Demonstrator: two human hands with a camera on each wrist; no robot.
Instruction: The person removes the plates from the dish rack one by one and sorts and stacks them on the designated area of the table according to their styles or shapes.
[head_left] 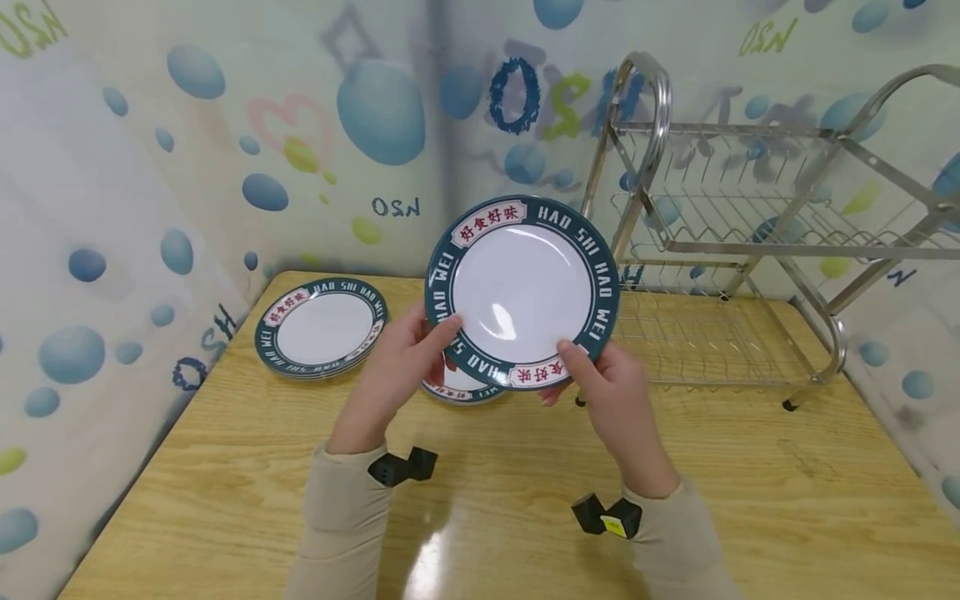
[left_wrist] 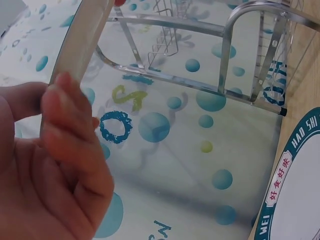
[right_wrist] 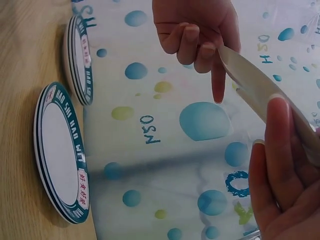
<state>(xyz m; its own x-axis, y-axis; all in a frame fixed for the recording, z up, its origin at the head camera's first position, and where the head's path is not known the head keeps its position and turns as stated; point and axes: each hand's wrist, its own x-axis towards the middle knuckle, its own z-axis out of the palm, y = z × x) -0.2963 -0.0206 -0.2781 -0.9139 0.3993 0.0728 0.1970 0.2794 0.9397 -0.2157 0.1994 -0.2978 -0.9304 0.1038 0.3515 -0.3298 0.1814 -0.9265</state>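
A white plate with a dark green lettered rim (head_left: pixel 522 283) is held up above the table, its face tilted toward the head camera. My left hand (head_left: pixel 405 358) pinches its left edge, thumb on the rim and fingers behind. At the lower right edge my right hand (head_left: pixel 611 400) grips it the same way, with its fingers (right_wrist: pixel 280 145) under the plate in the right wrist view. Beneath the held plate, a second plate stack (head_left: pixel 459 390) is mostly hidden. To the left lies another stack of matching plates (head_left: pixel 322 327).
A two-tier metal dish rack (head_left: pixel 750 248) stands on the right of the wooden table (head_left: pixel 510 517), close to the back wall. Patterned sheeting (head_left: pixel 300 150) with blue bubbles covers the walls. Both wrists wear black cameras (head_left: pixel 402 468).
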